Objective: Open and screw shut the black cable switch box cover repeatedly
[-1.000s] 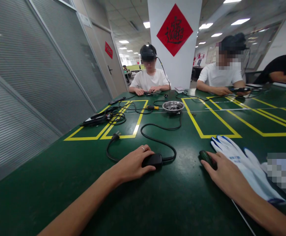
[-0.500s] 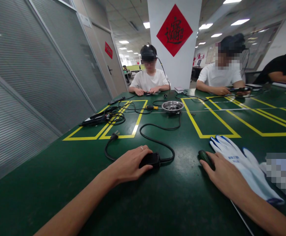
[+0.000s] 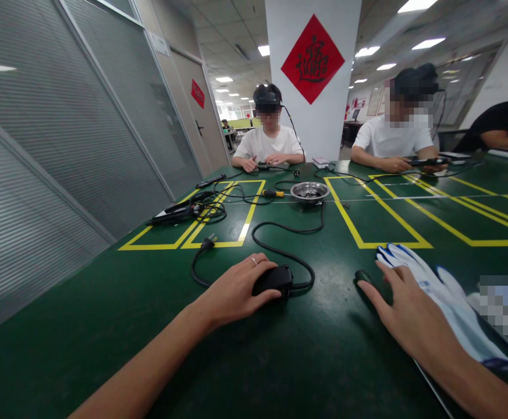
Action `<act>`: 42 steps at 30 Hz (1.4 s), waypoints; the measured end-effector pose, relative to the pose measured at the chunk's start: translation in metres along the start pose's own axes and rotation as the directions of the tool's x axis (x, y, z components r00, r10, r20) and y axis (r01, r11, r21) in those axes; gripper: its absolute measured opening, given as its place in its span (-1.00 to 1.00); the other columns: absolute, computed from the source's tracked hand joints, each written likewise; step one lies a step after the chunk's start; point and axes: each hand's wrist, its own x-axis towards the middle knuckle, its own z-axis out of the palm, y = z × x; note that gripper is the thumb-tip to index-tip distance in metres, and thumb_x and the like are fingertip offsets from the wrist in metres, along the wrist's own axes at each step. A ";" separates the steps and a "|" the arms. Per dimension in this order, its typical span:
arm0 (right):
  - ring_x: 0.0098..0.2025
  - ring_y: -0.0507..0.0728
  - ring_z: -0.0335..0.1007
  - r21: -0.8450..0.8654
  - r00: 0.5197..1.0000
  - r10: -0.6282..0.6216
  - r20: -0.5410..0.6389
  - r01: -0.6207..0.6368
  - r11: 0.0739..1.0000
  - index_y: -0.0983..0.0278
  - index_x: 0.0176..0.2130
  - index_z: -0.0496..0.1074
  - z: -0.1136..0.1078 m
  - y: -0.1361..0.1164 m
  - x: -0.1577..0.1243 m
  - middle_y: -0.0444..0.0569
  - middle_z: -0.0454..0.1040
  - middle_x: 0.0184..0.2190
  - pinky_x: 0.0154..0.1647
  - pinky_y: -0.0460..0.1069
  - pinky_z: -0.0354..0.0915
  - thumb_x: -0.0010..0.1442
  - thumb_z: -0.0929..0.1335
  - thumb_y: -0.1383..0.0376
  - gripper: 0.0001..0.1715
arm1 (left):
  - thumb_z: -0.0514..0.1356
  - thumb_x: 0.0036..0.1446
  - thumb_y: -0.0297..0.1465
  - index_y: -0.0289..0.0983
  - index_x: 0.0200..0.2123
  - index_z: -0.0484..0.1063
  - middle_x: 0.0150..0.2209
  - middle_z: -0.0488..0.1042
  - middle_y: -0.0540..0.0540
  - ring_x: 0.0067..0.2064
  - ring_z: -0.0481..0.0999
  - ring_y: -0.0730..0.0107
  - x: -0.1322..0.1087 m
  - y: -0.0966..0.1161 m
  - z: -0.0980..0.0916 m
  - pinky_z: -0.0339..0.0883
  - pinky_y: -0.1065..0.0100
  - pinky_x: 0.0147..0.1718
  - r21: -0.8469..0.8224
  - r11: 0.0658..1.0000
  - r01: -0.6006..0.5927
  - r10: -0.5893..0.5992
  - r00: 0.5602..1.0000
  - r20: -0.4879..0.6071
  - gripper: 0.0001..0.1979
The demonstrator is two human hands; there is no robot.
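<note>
My left hand (image 3: 240, 288) is closed around a black power adapter (image 3: 275, 281), thumb on the near side and fingers over the top. From the adapter a black cord (image 3: 306, 273) loops away towards the bowl, while another short cord ends in a plug (image 3: 209, 241) lying on the table. My right hand (image 3: 415, 308) hovers with thumb and index finger spread. Below it, a small dark green rounded object (image 3: 362, 275) lies partly hidden by the thumb; its kind is unclear. White work gloves (image 3: 446, 308) with blue edges lie beside and behind this hand.
A steel bowl (image 3: 309, 192) with small dark pieces stands ahead, a yellow-and-black screwdriver (image 3: 273, 194) beside it. Tangled black cables (image 3: 210, 209) lie left, over yellow tape lines. A thin metal rod (image 3: 432, 387) runs under my right forearm. Several people sit across the table.
My right hand has loosened from the dark rounded object, its fingers now apart and raised. The left hand keeps its hold on the adapter. The view has shifted slightly.
</note>
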 end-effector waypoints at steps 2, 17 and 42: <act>-0.14 0.25 0.39 0.159 0.997 -0.080 -0.005 0.080 0.984 0.28 0.17 0.26 -0.008 -0.012 -0.008 0.14 0.37 -0.05 -0.14 0.17 0.33 0.18 0.21 -0.11 -0.25 | 0.18 0.21 -0.16 -0.18 0.09 0.25 0.00 0.32 -0.14 -0.01 0.37 0.17 -0.001 0.012 0.004 0.26 0.16 0.01 -0.058 0.998 -0.001 -0.001 1.000 -0.025 -0.57; 0.08 0.14 0.38 0.830 0.820 -0.148 0.552 -0.558 0.002 0.25 0.04 0.38 0.007 -0.042 -0.019 0.02 0.47 0.01 0.21 0.11 0.16 0.10 0.42 0.21 -0.49 | 0.04 0.27 -0.09 -0.21 0.11 0.22 0.01 0.30 -0.17 0.00 0.34 0.12 -0.006 0.044 0.018 0.24 0.10 0.01 -0.069 0.997 -0.015 0.011 0.998 -0.060 -0.55; -0.22 0.20 0.51 0.783 0.915 0.076 0.396 -0.380 0.492 0.42 0.06 0.32 0.004 -0.010 0.019 0.23 0.53 -0.10 -0.19 0.14 0.42 0.27 0.10 0.04 -0.38 | 0.09 0.25 -0.12 -0.22 -0.11 0.43 -0.11 0.36 -0.09 -0.17 0.45 0.27 -0.001 -0.003 0.000 0.34 0.27 -0.12 0.071 0.991 0.113 -0.106 0.990 -0.097 -0.68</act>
